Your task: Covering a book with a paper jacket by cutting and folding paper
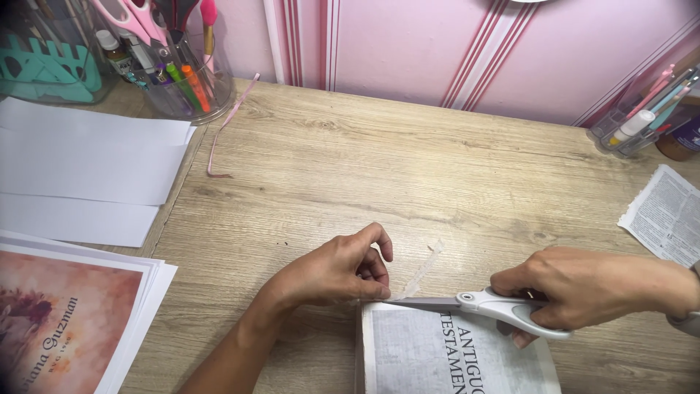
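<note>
- Your right hand [583,288] is closed through the handles of the white-handled scissors [481,306], blades lying along the top edge of the printed page [452,350].
- Your left hand [335,271] is curled, fingertips pinching down the page's top left corner, just beside the blade tips.
- A thin, translucent paper strip [425,268] curls up off that edge between your hands; the cut looks nearly run through to the left corner, only a short bit left to sever.
- Page sits at the near edge of the worktop [379,168], partly out of view below.
- Open wood ahead of both hands, well clear up to the wall.
- Left: white sheets [80,168] and a stack of printed cards [65,314], apart from your left forearm.
- Far left corner: clear pen holder [182,80], pink ribbon [226,128] trailing from it.
- Right: torn newsprint scrap [667,215] near your right wrist; clear organiser [642,117] beyond.
</note>
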